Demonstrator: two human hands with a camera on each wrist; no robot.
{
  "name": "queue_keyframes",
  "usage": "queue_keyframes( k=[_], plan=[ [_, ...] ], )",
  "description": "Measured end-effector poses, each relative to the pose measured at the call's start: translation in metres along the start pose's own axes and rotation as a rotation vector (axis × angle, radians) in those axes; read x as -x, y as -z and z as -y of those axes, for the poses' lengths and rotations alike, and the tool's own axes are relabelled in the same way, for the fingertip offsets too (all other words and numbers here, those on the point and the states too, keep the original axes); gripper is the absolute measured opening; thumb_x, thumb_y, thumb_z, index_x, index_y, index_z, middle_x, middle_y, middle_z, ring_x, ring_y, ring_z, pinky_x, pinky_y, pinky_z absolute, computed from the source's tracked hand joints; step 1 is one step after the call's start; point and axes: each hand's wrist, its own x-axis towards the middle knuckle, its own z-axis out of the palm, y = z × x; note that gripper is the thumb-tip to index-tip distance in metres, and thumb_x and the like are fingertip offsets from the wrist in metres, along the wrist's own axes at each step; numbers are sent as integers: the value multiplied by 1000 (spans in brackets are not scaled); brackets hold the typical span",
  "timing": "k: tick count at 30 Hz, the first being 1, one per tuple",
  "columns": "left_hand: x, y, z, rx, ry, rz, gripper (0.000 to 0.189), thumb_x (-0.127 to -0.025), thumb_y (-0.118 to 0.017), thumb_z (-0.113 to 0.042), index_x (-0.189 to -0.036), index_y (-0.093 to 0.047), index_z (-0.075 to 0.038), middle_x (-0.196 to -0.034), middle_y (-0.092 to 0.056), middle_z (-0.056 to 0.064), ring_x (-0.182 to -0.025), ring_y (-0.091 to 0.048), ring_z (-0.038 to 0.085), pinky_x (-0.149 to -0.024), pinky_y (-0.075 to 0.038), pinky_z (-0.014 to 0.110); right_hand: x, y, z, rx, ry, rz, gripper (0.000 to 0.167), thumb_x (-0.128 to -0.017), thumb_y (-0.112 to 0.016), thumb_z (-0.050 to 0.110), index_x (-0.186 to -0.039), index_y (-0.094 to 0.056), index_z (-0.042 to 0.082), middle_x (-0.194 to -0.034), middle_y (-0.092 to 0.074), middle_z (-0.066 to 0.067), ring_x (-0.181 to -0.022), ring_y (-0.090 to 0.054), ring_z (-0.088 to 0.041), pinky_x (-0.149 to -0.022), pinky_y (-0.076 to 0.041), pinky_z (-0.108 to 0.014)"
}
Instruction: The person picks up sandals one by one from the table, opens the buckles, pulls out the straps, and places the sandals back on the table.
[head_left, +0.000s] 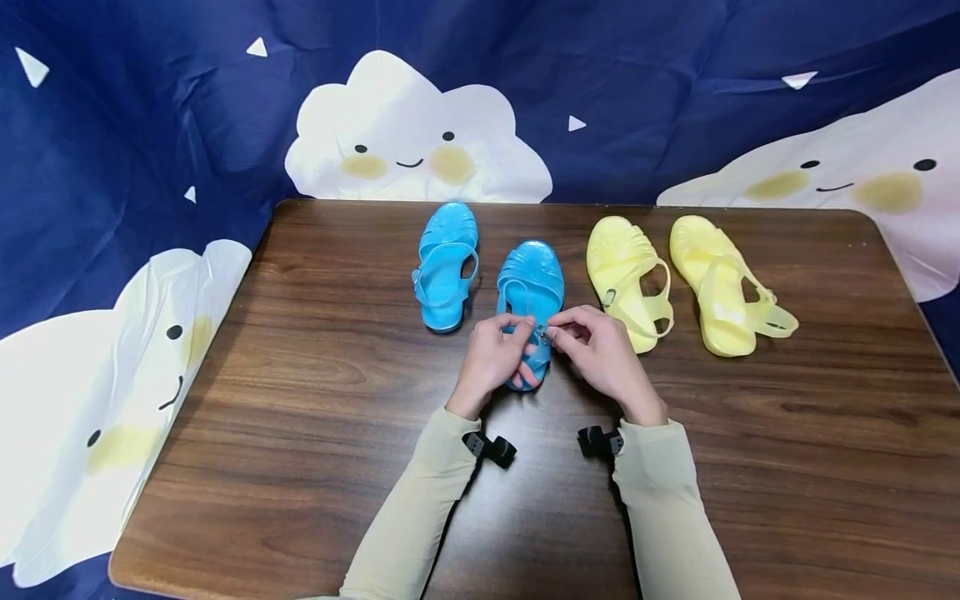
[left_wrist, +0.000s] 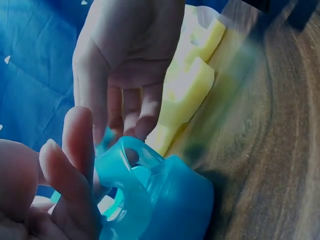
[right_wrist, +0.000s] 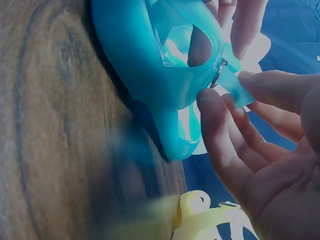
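Observation:
A blue jelly sandal (head_left: 531, 268) lies on the table with its toe pointing away from me and its heel under my hands. My left hand (head_left: 489, 357) is on the left of its ankle strap, thumb and forefinger pinching the sandal near the buckle. From the other side my right hand (head_left: 602, 348) pinches the free end of the strap (right_wrist: 234, 89) between thumb and forefinger. The small metal buckle (right_wrist: 218, 73) sits between the two hands in the right wrist view. Fingers partly hide the sandal's heel in the head view.
Left of the worked sandal lies another blue sandal (head_left: 448, 271). Two yellow sandals, one nearer (head_left: 618, 250) and one farther right (head_left: 712, 283), lie to the right. Behind the brown wooden table (head_left: 322, 350) hangs a navy cloth (head_left: 622, 50) with white clouds.

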Motion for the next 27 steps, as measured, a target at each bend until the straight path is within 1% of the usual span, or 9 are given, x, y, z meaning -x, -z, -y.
queue_keyframes(
  k=[3,6,9,13,16,20,23,27],
  plan=[
    [0,0,1,7,-2,-3,30,-99,-54,-28,-116,-65,-6,-73,-72,10,-41,-61,16,-41,-51,32,0,-1,1,-12,8,-14,13,-92,-66,15,-100,-72,6,-94,-67,-8,-75,-58,-16,-65,-46,-18],
    [0,0,1,11,-2,-6,26,-98,-55,-25,-113,-65,-6,-73,-72,11,-41,-61,15,-42,-51,32,0,-2,2,-38,10,-35,13,-92,-66,13,-101,-72,5,-95,-68,-9,-77,-59,-16,-67,-46,-16],
    [0,0,1,8,-4,-13,25,-98,-56,-25,-112,-65,-6,-72,-72,11,-41,-61,15,-41,-51,31,0,-3,2,-68,0,-47,14,-92,-66,12,-102,-71,4,-97,-68,-10,-79,-60,-15,-68,-47,-15],
    [-1,-1,1,8,-3,-26,26,-98,-57,-26,-111,-65,-6,-71,-72,10,-40,-61,16,-40,-50,31,-1,-4,2,-84,-36,-31,15,-92,-66,14,-102,-71,5,-96,-69,-10,-76,-60,-15,-66,-48,-16],
    [-2,-2,1,9,-3,-32,23,-97,-57,-24,-109,-65,-6,-71,-71,9,-40,-61,15,-40,-50,30,-1,-5,2,-100,-62,-11,15,-91,-67,16,-102,-70,6,-93,-70,-10,-72,-60,-15,-63,-48,-19],
    [-3,-3,2,9,0,-41,19,-97,-56,-20,-106,-64,-5,-70,-71,9,-39,-60,14,-40,-50,29,-2,-6,2,-133,-73,7,18,-91,-68,19,-102,-70,5,-87,-71,-11,-70,-63,-15,-60,-49,-20],
    [-3,-3,1,3,4,-49,18,-97,-54,-17,-106,-64,-5,-69,-70,9,-38,-59,13,-40,-50,29,-2,-8,0,-128,-67,14,20,-91,-69,21,-103,-70,4,-86,-71,-11,-71,-63,-15,-60,-49,-20],
    [-2,-3,1,-3,4,-55,18,-98,-54,-17,-105,-64,-4,-69,-70,9,-38,-59,14,-40,-50,29,-1,-8,0,-66,-32,42,21,-90,-69,18,-107,-70,5,-91,-69,-9,-74,-61,-16,-65,-50,-19]
  ],
)
